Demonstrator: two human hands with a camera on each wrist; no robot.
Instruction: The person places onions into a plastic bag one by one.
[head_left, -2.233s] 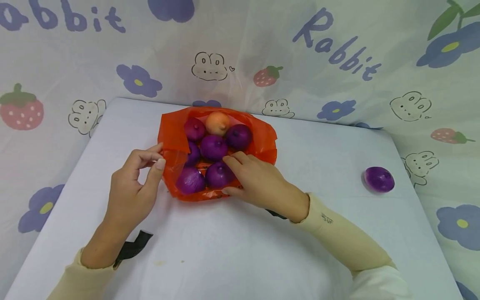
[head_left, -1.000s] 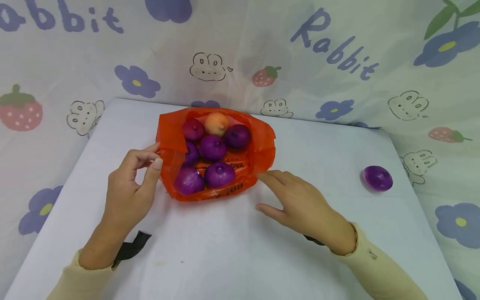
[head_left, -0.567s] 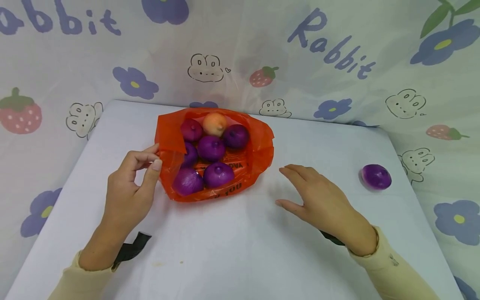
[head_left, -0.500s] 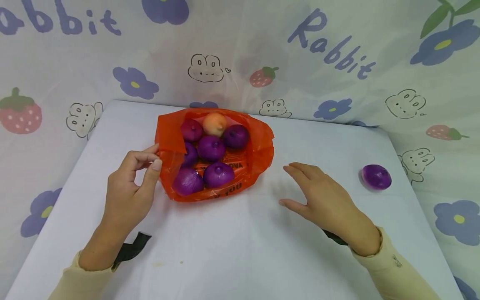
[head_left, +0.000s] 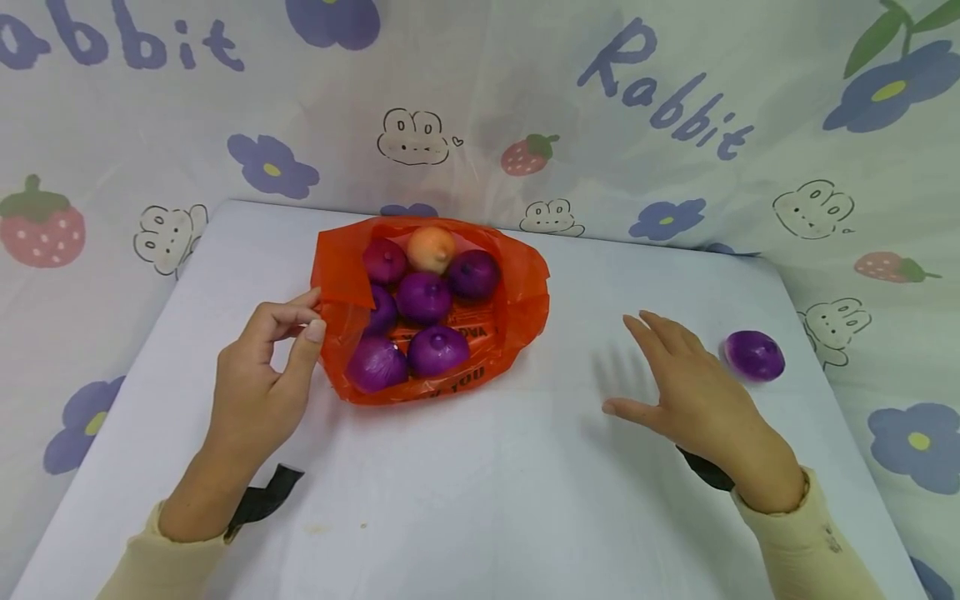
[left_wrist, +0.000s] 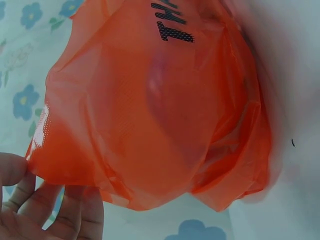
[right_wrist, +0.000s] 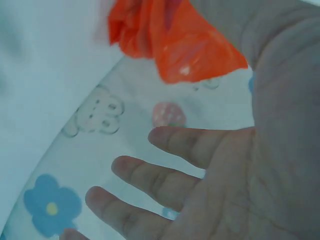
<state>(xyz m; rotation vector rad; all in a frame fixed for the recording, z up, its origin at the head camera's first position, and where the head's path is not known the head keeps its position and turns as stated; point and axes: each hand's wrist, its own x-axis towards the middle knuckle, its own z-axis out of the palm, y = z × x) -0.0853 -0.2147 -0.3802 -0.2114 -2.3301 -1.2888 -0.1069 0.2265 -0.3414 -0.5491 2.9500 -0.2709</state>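
An orange-red plastic bag (head_left: pixel 525 287) lies with its mouth spread, holding several purple onions (head_left: pixel 424 297) and one yellow onion (head_left: pixel 431 249). Its left edge is pinched between thumb and fingers of my left hand (head_left: pixel 262 367); the left wrist view shows that grip at a corner of the bag (left_wrist: pixel 150 100). My right hand (head_left: pixel 693 392) hovers over the table right of the bag, fingers spread and holding nothing. Just beyond it, to the right, sits a single purple onion (head_left: pixel 754 356). In the right wrist view the palm and straight fingers (right_wrist: pixel 155 185) show below the bag (right_wrist: pixel 195 55).
The white table (head_left: pixel 480 500) carries the bag near its back edge. Behind and beside it hangs a printed cloth (head_left: pixel 480 83) with rabbits, flowers and strawberries. A black strap (head_left: pixel 262 497) shows at my left wrist.
My right hand has come out of the bag and moved right, toward the lone onion. The left hand keeps its hold on the bag's edge, and the bag stays put.
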